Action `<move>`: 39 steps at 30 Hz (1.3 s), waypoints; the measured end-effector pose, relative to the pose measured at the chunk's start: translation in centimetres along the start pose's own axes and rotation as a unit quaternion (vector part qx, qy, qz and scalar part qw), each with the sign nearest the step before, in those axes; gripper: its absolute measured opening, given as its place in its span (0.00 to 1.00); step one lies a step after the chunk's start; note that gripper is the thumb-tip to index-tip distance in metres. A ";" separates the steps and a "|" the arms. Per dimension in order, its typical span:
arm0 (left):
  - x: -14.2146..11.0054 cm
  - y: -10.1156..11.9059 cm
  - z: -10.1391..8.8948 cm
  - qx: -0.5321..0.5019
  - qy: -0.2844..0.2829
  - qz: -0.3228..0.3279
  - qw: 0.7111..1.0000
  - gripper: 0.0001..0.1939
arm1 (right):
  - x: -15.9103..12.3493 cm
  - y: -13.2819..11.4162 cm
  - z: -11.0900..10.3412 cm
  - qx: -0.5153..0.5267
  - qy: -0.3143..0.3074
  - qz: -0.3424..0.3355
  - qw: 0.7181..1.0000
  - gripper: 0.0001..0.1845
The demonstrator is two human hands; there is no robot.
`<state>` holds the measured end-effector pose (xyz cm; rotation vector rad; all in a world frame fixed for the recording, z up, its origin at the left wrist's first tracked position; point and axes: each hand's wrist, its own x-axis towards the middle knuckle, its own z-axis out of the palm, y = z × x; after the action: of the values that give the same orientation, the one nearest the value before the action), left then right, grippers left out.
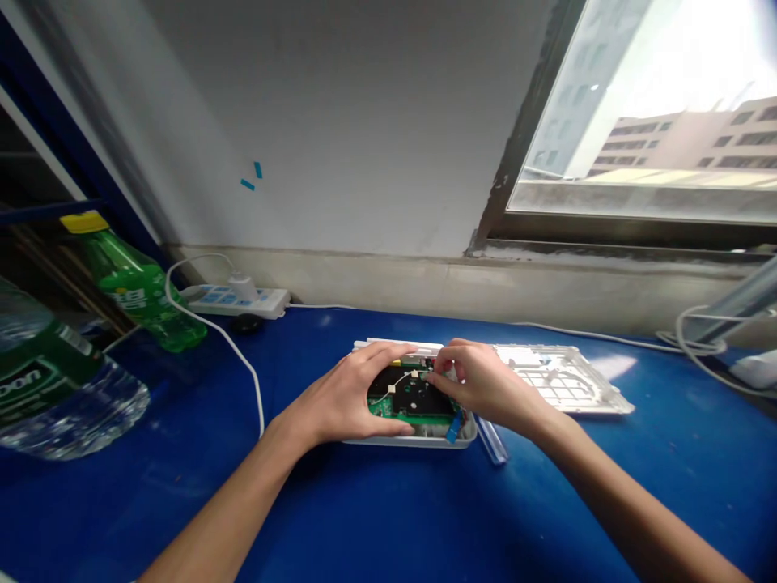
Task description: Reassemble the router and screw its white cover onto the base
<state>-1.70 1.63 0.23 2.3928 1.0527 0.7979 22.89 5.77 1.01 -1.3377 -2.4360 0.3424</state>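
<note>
An opened white electronic device (418, 443) lies on the blue table, its green circuit board (418, 420) and a black plate (425, 401) exposed. My left hand (340, 397) grips the device's left end, fingers on the far edge and thumb along the near side. Over the board's right part, my right hand (482, 380) has thumb and forefinger pinched together; what is between them is too small to make out. A thin white wire (401, 379) with pale tape pieces runs across the plate toward the right fingertips. Blue tape (454, 427) sits at the near right corner.
A white ribbed cover (564, 380) and a clear plastic tool (493, 444) lie right of the device. Leftward stand a green bottle (146, 283), a large water bottle (66, 397) and a power strip (267, 303) with a white cable (248, 368). A wall (364, 162) rises behind.
</note>
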 end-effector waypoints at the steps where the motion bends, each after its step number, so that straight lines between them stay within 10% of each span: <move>1: 0.0 0.0 0.0 -0.004 0.001 -0.001 1.000 0.48 | 0.1 0.0 0.3 -0.004 0.011 0.007 1.000 0.07; 26: -0.3 0.6 -0.2 -0.009 -0.020 0.005 1.000 0.57 | -1.8 0.2 1.7 -0.001 0.086 -0.082 0.993 0.06; 34: 0.0 -0.1 -1.4 -0.015 0.113 -0.144 0.983 0.30 | -2.1 -0.1 2.0 0.095 0.173 -0.134 0.971 0.05; 39: 0.2 -0.3 -1.5 -0.301 0.160 -0.244 0.908 0.34 | -2.1 0.5 2.4 0.110 0.255 -0.125 0.953 0.03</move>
<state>-2.73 2.14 1.24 1.4314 1.2295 1.1395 23.39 4.17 -1.73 -0.8758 -2.0266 0.1669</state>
